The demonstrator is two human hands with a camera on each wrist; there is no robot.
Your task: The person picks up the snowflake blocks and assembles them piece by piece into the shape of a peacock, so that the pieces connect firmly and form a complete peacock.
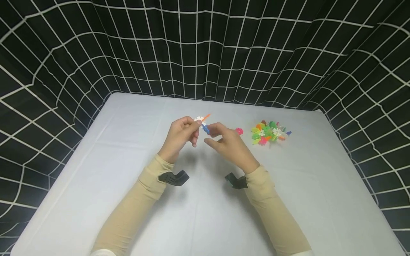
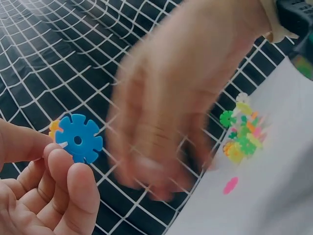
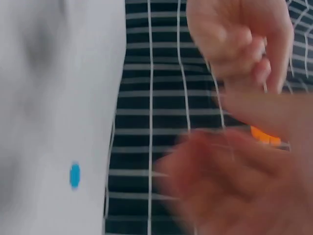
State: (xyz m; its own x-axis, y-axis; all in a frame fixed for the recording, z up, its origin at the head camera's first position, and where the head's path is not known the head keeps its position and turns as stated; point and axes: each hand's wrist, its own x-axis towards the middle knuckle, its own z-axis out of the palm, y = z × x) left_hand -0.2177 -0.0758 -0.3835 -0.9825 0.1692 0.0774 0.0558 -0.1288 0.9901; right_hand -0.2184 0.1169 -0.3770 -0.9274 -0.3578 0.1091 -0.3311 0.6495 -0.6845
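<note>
My left hand (image 1: 182, 136) pinches a small cluster of joined plastic flower discs between thumb and forefinger. In it are a white disc (image 1: 198, 118), an orange disc (image 1: 207, 117) seen edge-on and a blue disc (image 2: 88, 133) with notches round its rim. Just right of the cluster is my right hand (image 1: 230, 143), its fingers loosely bent and thumb apart, with nothing visible between them. It is blurred in both wrist views. Whether its fingertips touch the blue disc cannot be told.
A pile of mixed-colour flower discs (image 1: 269, 133) lies on the white-covered table (image 1: 128, 160), right of my hands. One pink disc (image 1: 239, 131) lies between the pile and my right hand. A black curtain (image 1: 205, 46) with white grid lines surrounds the table's back and sides.
</note>
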